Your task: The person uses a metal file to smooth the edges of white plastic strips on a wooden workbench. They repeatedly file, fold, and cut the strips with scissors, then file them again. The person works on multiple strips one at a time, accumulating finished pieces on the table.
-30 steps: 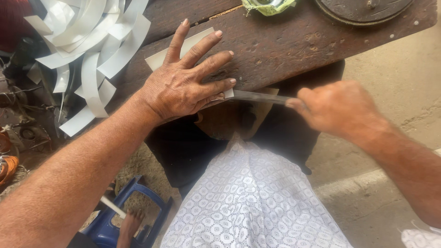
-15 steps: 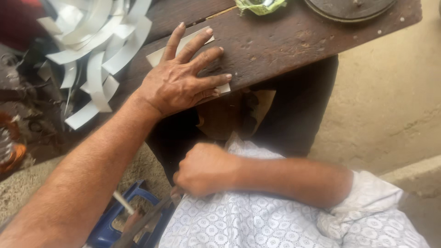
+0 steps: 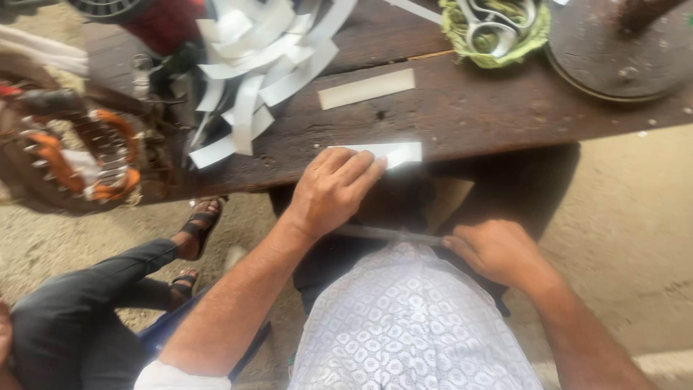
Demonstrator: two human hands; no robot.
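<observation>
My left hand point(image 3: 333, 189) lies flat at the near edge of a dark wooden bench point(image 3: 476, 108), its fingertips pressing a folded white paper strip point(image 3: 393, 152). My right hand point(image 3: 497, 250) is lower, off the bench edge above my lap, its fingers closed on the end of a thin grey metal strip point(image 3: 390, 234) that runs left beneath my left hand. A second, cream paper strip point(image 3: 367, 89) lies farther back on the bench.
A heap of white paper strips point(image 3: 263, 54) is piled at the bench's back left. A motor stator with orange windings point(image 3: 76, 155) sits at left. A green cloth with scissors point(image 3: 494, 25) and a round metal base point(image 3: 624, 47) stand at back right. Another person's legs in sandals point(image 3: 198, 224) are at lower left.
My right hand rose from my lap at lower left to the right side, holding the metal strip. My left hand slid back to the bench edge onto the white strip. The view shifted.
</observation>
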